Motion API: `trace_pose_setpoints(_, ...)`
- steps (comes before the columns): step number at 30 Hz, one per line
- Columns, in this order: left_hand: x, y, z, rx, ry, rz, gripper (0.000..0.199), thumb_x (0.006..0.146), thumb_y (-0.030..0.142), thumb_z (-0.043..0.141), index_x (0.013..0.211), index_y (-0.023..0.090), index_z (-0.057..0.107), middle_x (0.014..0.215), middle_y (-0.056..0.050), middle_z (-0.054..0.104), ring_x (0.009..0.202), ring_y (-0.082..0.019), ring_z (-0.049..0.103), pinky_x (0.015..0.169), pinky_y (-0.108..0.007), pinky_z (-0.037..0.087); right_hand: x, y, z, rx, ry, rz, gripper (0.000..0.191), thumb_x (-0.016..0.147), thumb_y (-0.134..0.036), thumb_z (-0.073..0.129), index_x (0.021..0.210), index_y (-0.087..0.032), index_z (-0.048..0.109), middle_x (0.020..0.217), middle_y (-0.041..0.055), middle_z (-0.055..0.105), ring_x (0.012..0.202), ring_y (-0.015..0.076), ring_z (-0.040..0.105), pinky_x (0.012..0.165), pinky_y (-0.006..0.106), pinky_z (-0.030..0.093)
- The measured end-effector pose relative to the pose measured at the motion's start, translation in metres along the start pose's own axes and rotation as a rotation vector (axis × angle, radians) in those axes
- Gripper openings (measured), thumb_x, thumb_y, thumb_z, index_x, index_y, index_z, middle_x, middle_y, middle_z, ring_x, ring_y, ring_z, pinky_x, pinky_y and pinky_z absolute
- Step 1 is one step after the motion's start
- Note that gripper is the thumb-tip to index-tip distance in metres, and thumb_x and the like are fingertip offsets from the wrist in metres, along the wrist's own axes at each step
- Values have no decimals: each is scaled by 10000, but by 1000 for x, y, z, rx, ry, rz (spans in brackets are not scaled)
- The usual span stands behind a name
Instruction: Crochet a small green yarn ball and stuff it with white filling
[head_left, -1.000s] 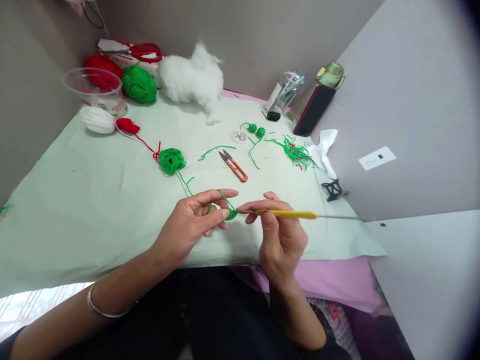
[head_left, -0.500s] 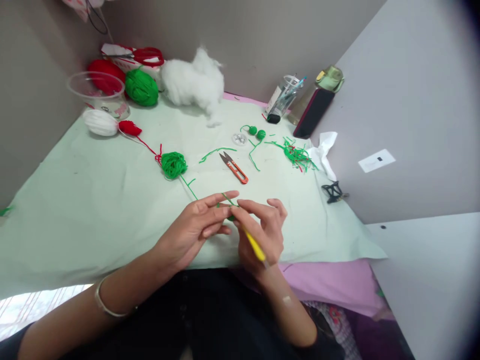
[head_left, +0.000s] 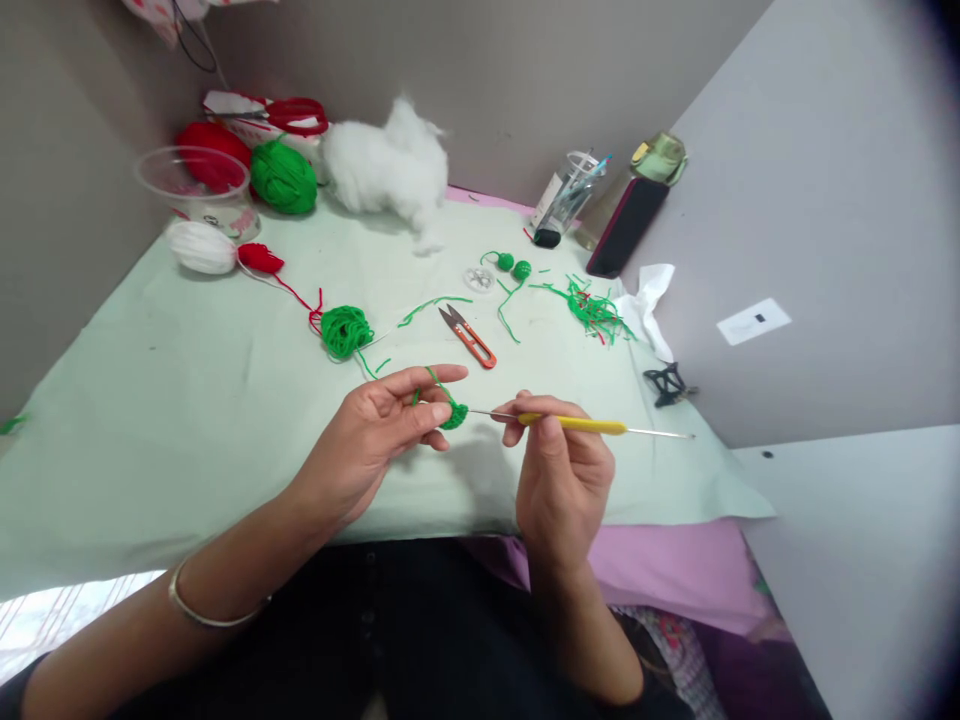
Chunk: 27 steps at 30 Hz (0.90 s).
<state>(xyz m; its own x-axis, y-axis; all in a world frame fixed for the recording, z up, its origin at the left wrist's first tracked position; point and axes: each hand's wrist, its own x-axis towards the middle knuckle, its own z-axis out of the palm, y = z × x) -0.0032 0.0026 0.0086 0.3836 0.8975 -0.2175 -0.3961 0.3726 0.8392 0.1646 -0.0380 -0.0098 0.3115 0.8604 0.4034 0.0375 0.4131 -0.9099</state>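
Observation:
Between the thumb and fingers of my left hand (head_left: 394, 425) is a small green crochet piece (head_left: 455, 415), with yarn looped over the raised index finger. My right hand (head_left: 562, 465) pinches the yellow handle of a crochet hook (head_left: 592, 425). The hook lies nearly level, and its thin metal shaft reaches left to the green piece; its tip is hidden there. From my left hand a strand runs back to a green yarn ball (head_left: 346, 331). Orange thread snips (head_left: 469, 337) lie just beyond my hands.
White stuffing (head_left: 386, 160), a green skein (head_left: 283, 175) and a clear tub (head_left: 199, 190) stand at the back left. Yarn scraps (head_left: 596, 308), two small green balls (head_left: 514, 265), a black claw clip (head_left: 666, 384), a phone (head_left: 628, 228) and a bottle (head_left: 660, 160) are to the right.
My right hand has moved right, away from my left hand, and the hook has swung from slanting down to nearly level. The green crochet piece now shows more clearly.

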Motion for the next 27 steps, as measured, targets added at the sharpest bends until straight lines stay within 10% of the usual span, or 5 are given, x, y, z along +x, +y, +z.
trace_pose_setpoints(11,-4,-11,8,22,28,-12,413,808,284,857,1214,268,782,895,5,670,735,-93,610,646,-192,475,-6,5,7,-402,-68,-320,257,993,-163,590,1131,-322,735,957,-5,797,788,171,712,1027,484,479)
trace_pose_setpoints(15,-1,-12,9,-189,-14,-137,357,824,237,840,1177,207,791,730,41,614,534,-25,410,726,-201,530,-6,13,4,-650,-102,-572,359,945,-125,645,1196,-369,723,1087,10,800,884,190,738,1044,502,437)
trace_pose_setpoints(19,3,-7,4,-288,-23,-216,263,826,174,822,1089,169,826,594,97,403,474,-12,269,742,-178,557,0,5,1,-345,-16,-260,224,1001,-189,582,1092,-309,748,957,6,795,802,174,713,933,442,514)
trace_pose_setpoints(27,-2,-8,5,-26,-14,-54,354,811,248,847,1162,253,805,821,39,625,557,-25,466,675,-192,538,3,1,5,-45,-61,60,150,986,-321,632,994,-256,767,916,27,771,741,157,671,710,335,558)
